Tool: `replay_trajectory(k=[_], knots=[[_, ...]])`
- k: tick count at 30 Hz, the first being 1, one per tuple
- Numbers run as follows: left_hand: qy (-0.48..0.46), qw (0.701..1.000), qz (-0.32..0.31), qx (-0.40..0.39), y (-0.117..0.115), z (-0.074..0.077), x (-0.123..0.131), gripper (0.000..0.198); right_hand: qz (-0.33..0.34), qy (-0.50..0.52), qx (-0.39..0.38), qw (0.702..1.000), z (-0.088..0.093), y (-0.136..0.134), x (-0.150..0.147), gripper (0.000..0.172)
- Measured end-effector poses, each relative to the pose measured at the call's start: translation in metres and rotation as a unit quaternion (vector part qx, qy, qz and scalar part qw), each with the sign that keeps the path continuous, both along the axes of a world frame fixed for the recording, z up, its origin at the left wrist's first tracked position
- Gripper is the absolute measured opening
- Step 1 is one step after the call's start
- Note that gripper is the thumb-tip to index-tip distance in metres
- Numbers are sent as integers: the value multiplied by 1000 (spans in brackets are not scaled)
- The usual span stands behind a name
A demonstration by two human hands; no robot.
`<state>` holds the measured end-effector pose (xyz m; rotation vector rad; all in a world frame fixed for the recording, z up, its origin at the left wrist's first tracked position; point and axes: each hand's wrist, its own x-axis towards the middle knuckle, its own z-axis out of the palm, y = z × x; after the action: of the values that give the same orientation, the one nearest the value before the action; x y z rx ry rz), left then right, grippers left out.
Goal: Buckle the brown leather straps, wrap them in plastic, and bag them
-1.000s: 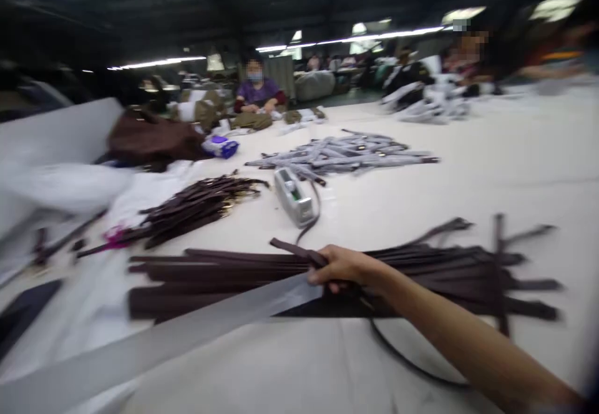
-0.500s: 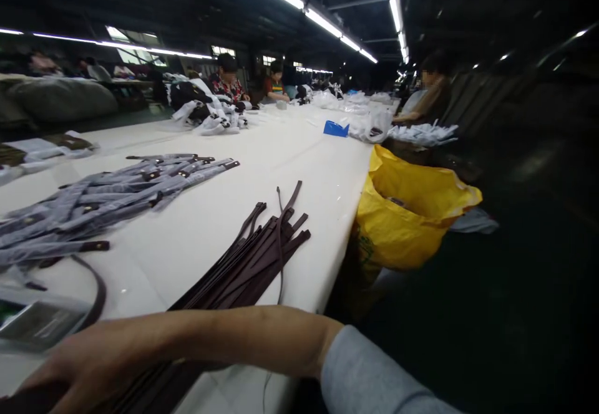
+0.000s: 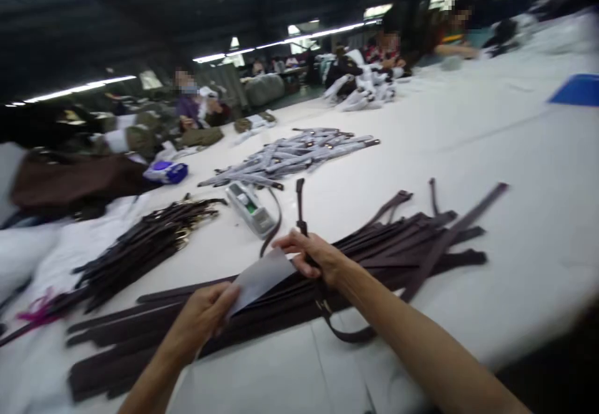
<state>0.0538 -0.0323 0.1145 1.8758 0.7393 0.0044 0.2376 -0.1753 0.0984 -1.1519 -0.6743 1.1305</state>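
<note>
My left hand [image 3: 203,314] pinches the lower end of a thin whitish sheet [image 3: 264,280], paper or plastic, I cannot tell which. At the sheet's upper end is my right hand [image 3: 321,258], closed around a dark brown strap [image 3: 300,202]. One end of this strap sticks up past the fingers, and the rest loops down below the wrist near a small metal fitting. Whether the right fingertips also grip the sheet is unclear. Under both hands lies a long stack of dark brown straps [image 3: 374,258], spread across the white table [image 3: 491,152].
Beyond the hands are a grey case with a green spot [image 3: 250,208] and a pile of wrapped straps [image 3: 299,152]. Black straps with metal hooks [image 3: 150,245] lie left, near a blue-white packet [image 3: 166,172]. A blue piece [image 3: 578,90] sits right. Co-workers are across the table.
The view has swung left. My right hand has come up from low over the straps and now holds a strap. My left hand and the whitish sheet have come into view.
</note>
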Motion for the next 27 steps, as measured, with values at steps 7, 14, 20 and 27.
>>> replay_trajectory(k=[7,14,20,27], knots=[[-8,999,-6,39,12,-11,-24,48,21,-60,-46,997,-8,12,-16,41],[-132,991,-31,-7,-6,4,1,29,44,-150,-58,986,6,32,-38,30],[-159,957,98,-223,-21,-8,-8,30,58,-220,-35,973,26,9,-17,38],[-193,958,68,-202,-33,-9,-41,24,171,-295,-88,936,46,-24,7,32]])
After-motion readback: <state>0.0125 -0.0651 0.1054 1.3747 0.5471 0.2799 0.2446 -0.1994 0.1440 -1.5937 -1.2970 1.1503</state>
